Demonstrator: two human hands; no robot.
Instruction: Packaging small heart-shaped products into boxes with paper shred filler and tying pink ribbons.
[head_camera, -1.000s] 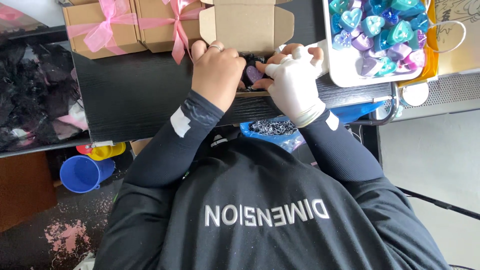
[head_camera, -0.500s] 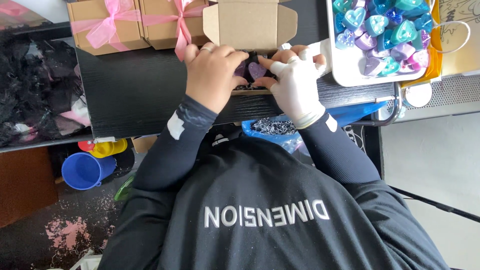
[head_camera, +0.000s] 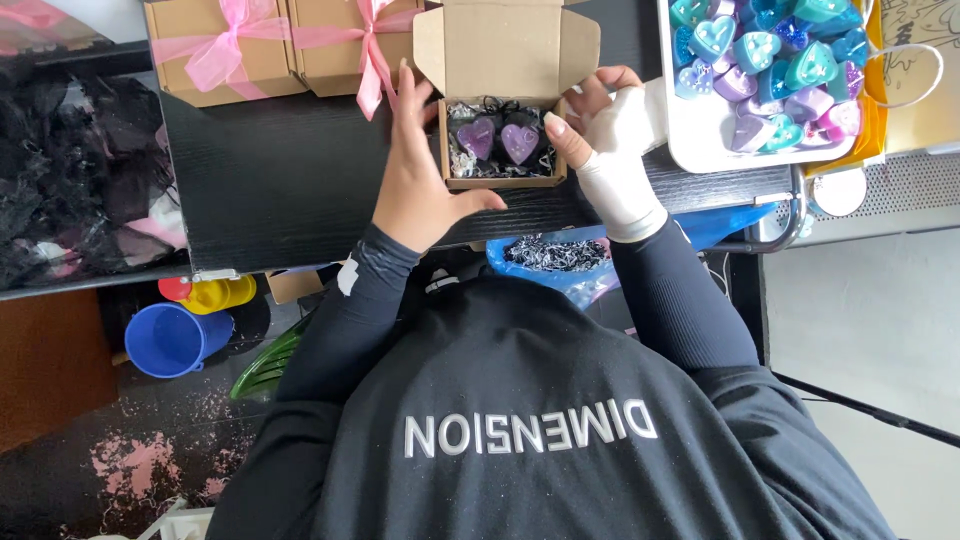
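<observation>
Both hands have moved apart since the earlier frame, uncovering the small cardboard box (head_camera: 503, 135). Now the left hand (head_camera: 418, 180) is pressing flat against its 9 o'clock wall, fingers spread, and the right hand (head_camera: 603, 135), wrapped in white, is steadying the 3 o'clock wall, pinching nothing. Two purple hearts (head_camera: 498, 138) are lying inside on shredded filling. At 2 o'clock a white tray (head_camera: 690, 150) is holding many coloured hearts.

One open cardboard box (head_camera: 503, 60) sits on the counter (head_camera: 280, 180), with two purple heart-shaped pieces (head_camera: 498, 140) inside it. Left of that box stand two closed boxes tied with pink ribbon (head_camera: 285, 45). Right of it is one white tray (head_camera: 700, 150), its heap of coloured hearts too crowded to count.
</observation>
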